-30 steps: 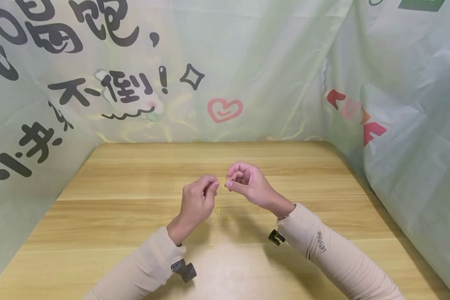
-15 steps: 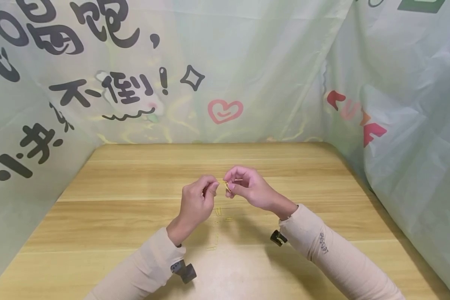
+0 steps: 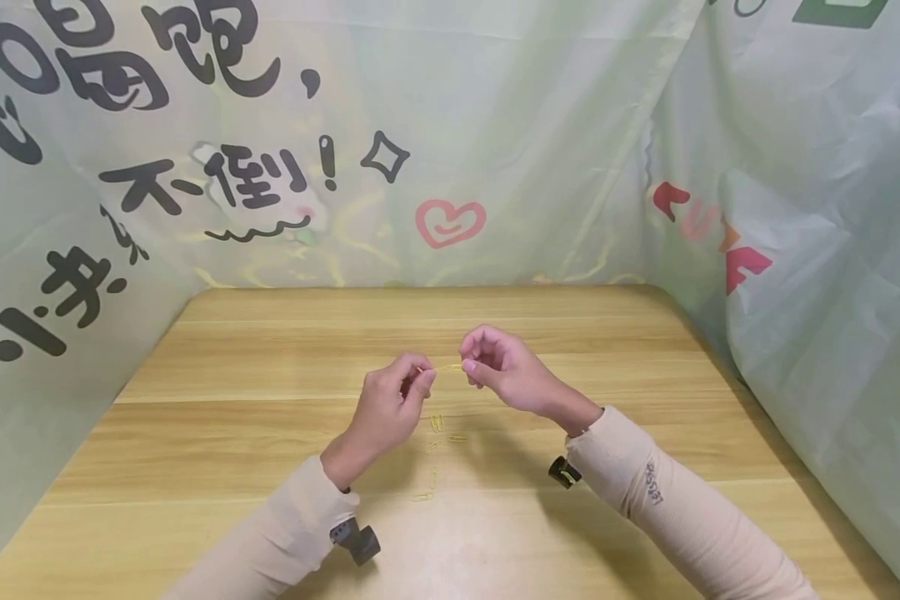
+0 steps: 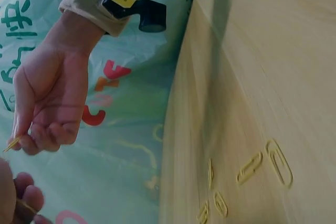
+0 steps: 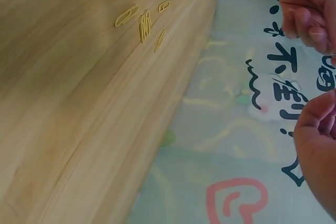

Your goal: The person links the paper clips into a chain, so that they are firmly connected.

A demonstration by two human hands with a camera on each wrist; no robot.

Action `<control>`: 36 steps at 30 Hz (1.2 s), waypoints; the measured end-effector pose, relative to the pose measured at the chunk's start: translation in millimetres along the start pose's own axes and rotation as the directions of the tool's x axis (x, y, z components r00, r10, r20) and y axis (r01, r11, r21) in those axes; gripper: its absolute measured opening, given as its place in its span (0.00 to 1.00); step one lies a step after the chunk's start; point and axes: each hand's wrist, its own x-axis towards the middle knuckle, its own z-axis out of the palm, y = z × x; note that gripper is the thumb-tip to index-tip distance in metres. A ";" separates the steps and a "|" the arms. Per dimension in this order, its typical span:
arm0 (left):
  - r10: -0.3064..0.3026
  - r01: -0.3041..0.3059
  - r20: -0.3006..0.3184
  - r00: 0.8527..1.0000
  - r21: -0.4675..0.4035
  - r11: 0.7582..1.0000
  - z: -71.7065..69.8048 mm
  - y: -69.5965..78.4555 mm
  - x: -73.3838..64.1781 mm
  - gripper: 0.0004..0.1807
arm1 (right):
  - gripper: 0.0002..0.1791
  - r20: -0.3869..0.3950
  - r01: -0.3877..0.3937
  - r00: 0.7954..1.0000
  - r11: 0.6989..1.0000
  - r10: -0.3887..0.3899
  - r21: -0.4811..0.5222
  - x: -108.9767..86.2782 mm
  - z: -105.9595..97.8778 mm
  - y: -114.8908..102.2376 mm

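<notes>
Over the table, both hands hold thin yellow paper clips (image 3: 448, 367) that stretch nearly straight across the gap between the fingertips. My left hand (image 3: 386, 404) pinches the left end between thumb and forefinger. The other end is pinched the same way by my right hand (image 3: 516, 371), its remaining fingers curled. In the left wrist view, a clip (image 4: 12, 143) sticks out of the right fingertips. How the held clips join is too small to tell. Below the hands, loose yellow paper clips (image 3: 437, 422) lie on the wooden table (image 3: 255, 433).
Several more clips are scattered towards the near side, among them a single clip (image 3: 457, 438) and a fainter one (image 3: 422, 497). A printed pale green cloth (image 3: 570, 167) hangs behind and beside the table. Each wrist carries a small black camera (image 3: 356, 542).
My right hand has shifted slightly right and the hands are farther apart. The held clips, bent at an angle half a second ago, now lie in a straight line.
</notes>
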 end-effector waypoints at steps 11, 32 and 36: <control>-0.265 0.262 0.452 0.852 0.071 0.963 -11.9 -1.9 -2.1 0.19 | 0.06 0.023 -0.032 0.999 0.990 0.036 -0.137 6.4 -1.2 -0.4; -0.292 0.335 0.332 0.897 -0.079 0.939 -9.2 2.4 -1.2 0.05 | 0.06 0.007 -0.052 0.999 0.988 0.054 -0.146 7.8 5.8 10.2; -0.285 0.330 0.328 0.901 -0.091 0.940 -13.1 1.6 -2.4 0.05 | 0.05 0.020 -0.059 0.998 0.969 0.065 -0.239 7.6 5.9 27.5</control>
